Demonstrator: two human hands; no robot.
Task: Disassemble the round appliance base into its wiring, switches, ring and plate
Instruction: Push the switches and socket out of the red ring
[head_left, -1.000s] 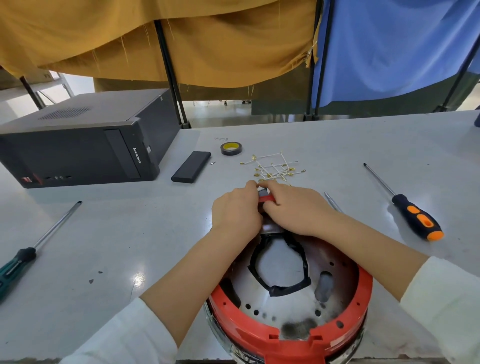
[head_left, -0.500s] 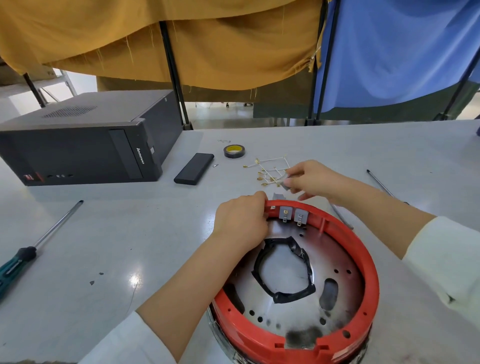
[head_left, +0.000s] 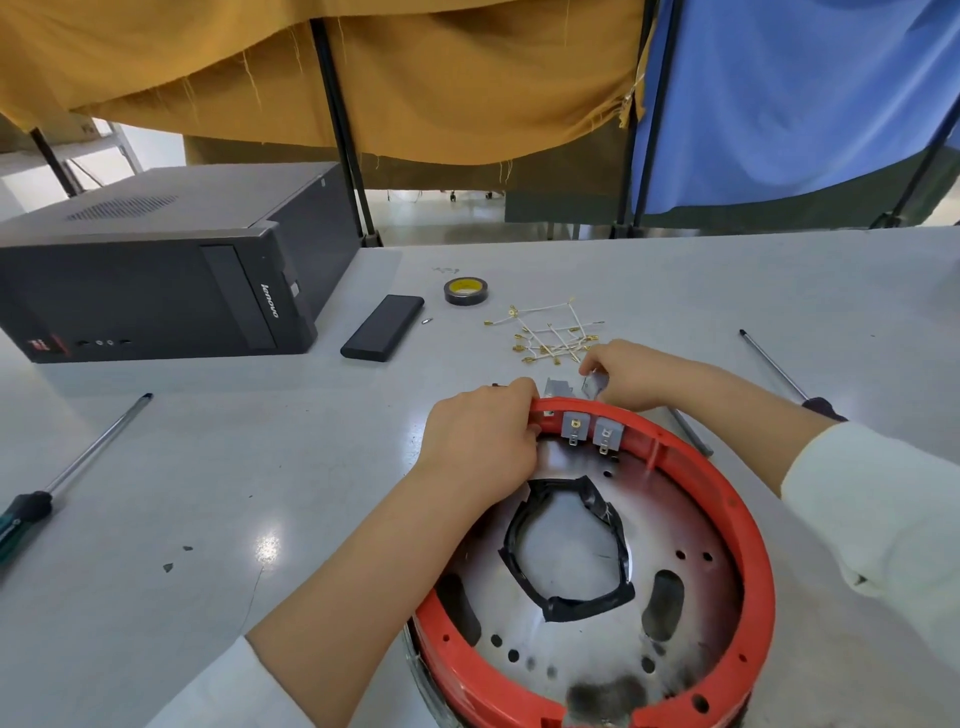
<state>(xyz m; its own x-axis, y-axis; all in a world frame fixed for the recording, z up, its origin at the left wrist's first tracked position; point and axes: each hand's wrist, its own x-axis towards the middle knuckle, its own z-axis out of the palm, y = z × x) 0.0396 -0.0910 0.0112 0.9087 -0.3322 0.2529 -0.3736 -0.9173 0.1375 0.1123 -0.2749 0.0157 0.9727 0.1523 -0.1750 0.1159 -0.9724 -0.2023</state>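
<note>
Round appliance base (head_left: 592, 597) at six o'clock. Left hand (head_left: 480, 441) gripping red ring (head_left: 727, 499) at its eleven o'clock; right hand (head_left: 631, 376) pinching, apparently, a grey switch (head_left: 592, 384) just beyond, near wiring (head_left: 550, 335).

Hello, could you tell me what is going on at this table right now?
A person is taking apart a round appliance base. The left hand grips the far edge of its red ring, where two grey switches are still mounted. The right hand holds a small grey part just beyond the ring, next to another already on the table. A bundle of removed wires lies further back.
</note>
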